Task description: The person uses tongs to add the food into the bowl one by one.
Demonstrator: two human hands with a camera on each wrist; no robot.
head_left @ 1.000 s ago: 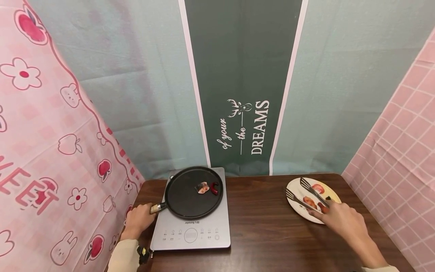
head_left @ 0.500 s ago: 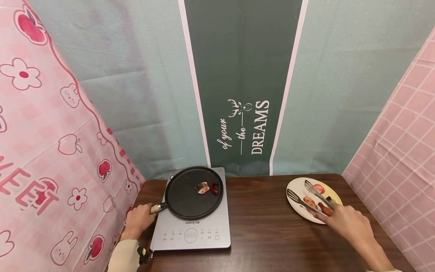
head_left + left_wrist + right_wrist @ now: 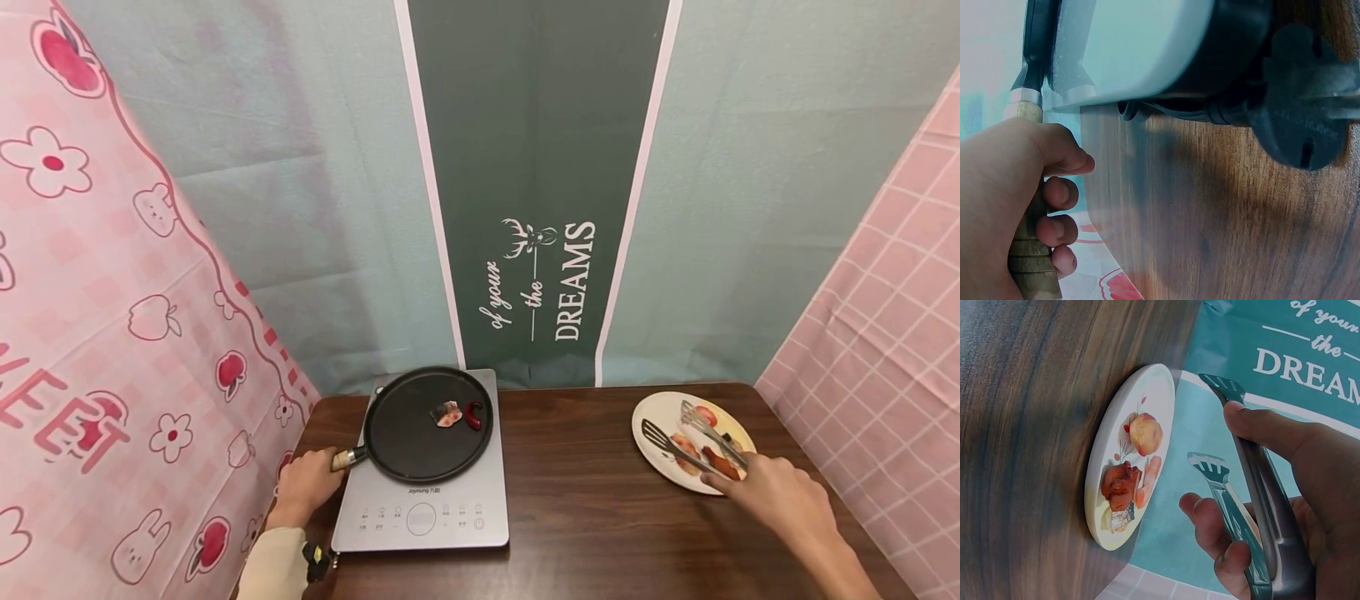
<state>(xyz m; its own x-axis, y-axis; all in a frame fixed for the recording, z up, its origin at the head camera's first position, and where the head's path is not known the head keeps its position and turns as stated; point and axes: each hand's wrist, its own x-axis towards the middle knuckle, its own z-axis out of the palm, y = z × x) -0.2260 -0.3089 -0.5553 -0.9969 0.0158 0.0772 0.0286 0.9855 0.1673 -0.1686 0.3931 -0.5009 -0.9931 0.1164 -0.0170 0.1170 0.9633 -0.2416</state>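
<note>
My left hand (image 3: 307, 483) grips the wooden handle (image 3: 1030, 256) of a round black frying pan (image 3: 412, 450), fingers curled round it in the left wrist view. On the pan lie a small piece of fish (image 3: 447, 414) and a red chili pepper (image 3: 473, 415). Metal tongs (image 3: 1266, 506) with slotted ends are held in my right hand (image 3: 783, 500), thumb on one arm and fingers on the other. Their two ends stand apart over an oval plate (image 3: 648, 408), with no food between them. The plate bears a golden-brown piece (image 3: 1146, 434), a reddish-brown meat piece (image 3: 1121, 480) and a tomato slice (image 3: 705, 415).
Under the pan is a silver induction cooker (image 3: 420, 533) with touch controls. Its black plug (image 3: 1300, 100) shows near the table edge in the left wrist view. The brown wooden table (image 3: 570, 483) meets a green curtain (image 3: 525, 167) behind and pink cloths at both sides.
My right hand has drawn slightly right and toward me, and the tongs' ends have shifted right over the plate. The left hand, pan and its food have stayed put.
</note>
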